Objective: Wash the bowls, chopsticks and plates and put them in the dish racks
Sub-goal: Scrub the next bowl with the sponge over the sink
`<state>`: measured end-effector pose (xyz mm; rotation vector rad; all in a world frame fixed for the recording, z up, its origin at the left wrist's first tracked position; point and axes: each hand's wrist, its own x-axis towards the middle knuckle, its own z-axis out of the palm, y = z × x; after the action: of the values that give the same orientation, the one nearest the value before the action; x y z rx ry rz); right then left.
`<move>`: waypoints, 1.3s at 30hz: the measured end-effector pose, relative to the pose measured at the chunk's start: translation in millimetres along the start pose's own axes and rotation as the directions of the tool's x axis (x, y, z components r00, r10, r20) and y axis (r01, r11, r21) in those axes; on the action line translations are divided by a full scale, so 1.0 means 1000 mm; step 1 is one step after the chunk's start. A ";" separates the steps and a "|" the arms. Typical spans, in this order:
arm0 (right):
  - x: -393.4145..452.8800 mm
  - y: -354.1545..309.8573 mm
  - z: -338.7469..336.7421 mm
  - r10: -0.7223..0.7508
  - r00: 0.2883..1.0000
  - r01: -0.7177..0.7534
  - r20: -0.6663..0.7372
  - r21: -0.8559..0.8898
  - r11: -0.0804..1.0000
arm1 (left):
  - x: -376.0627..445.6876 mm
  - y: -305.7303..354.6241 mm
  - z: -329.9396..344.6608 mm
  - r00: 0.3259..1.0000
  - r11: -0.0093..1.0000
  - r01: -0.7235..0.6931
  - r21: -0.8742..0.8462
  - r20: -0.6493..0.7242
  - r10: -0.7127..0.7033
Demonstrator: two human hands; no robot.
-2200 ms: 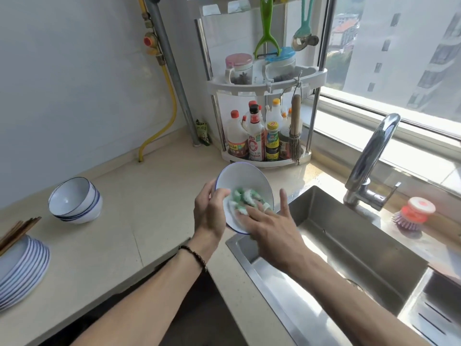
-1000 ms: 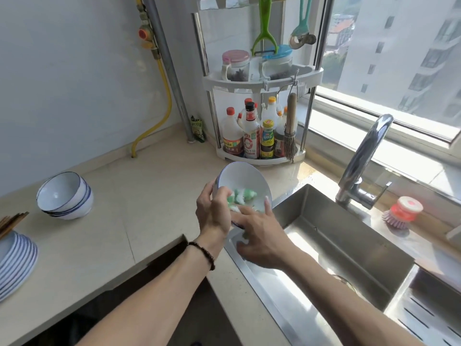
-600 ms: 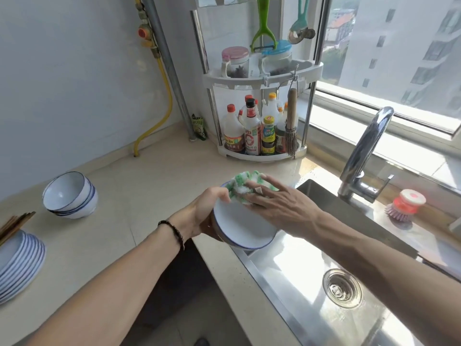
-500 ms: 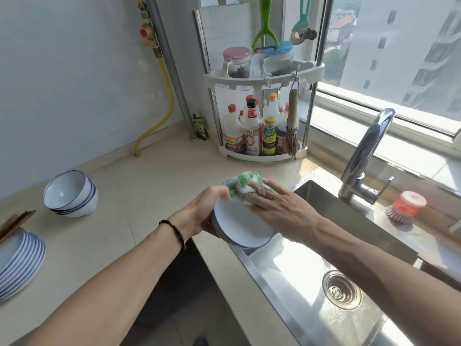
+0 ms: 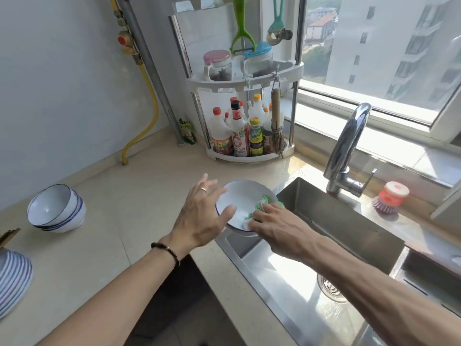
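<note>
- The white blue-rimmed bowl (image 5: 243, 203) sat at the near left corner of the sink (image 5: 331, 236), over the edge where the desk (image 5: 129, 196) meets the basin; its mouth faced up and tilted toward the camera, so the inside showed
- The bowl is round, so it had no long axis to speak of; its rim ran roughly level, with the far edge a little higher than the near one
- The left hand (image 5: 202, 216) lay at the bowl's left side, palm turned down and to the right, fingers spread and fairly straight; the thumb reached over the rim into the bowl, while the other fingers fanned out behind the rim; whether they touched its outer wall I could not tell
- The left forearm came in from the lower left, with a dark beaded bracelet (image 5: 166, 250) at the wrist and a ring on one finger
- The right hand (image 5: 277, 223) was knuckles up, fingers curled down onto a green and white sponge cloth (image 5: 259, 204), gripping it against the bowl's inner right side
- The right forearm stretched in from the lower right, across the sink
- Stacked bowls (image 5: 57, 208) stood well apart on the left of the desk; stacked plates (image 5: 12, 278) and the ends of chopsticks (image 5: 8, 236) showed at the left edge
</note>
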<state>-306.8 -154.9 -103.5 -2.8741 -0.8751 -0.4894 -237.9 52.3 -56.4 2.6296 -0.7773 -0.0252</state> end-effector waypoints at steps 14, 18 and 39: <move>-0.019 0.001 -0.011 0.713 0.693 -0.430 0.106 0.855 0.291 | -0.003 0.016 0.017 0.942 0.794 0.222 -0.565 0.333 -0.026; -0.002 -0.043 -0.014 0.675 0.703 -0.276 0.226 0.961 -0.034 | 0.000 0.028 0.018 0.935 0.662 0.289 -0.692 0.354 -0.038; 0.037 -0.029 0.006 0.742 0.650 -0.377 0.167 0.918 0.124 | 0.006 0.050 -0.001 0.984 0.729 0.173 -0.662 0.153 -0.094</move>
<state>-292.4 -110.4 -97.2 -1.6896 0.1653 -0.2328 -258.4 11.1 -35.7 1.9770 -0.4765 -0.4202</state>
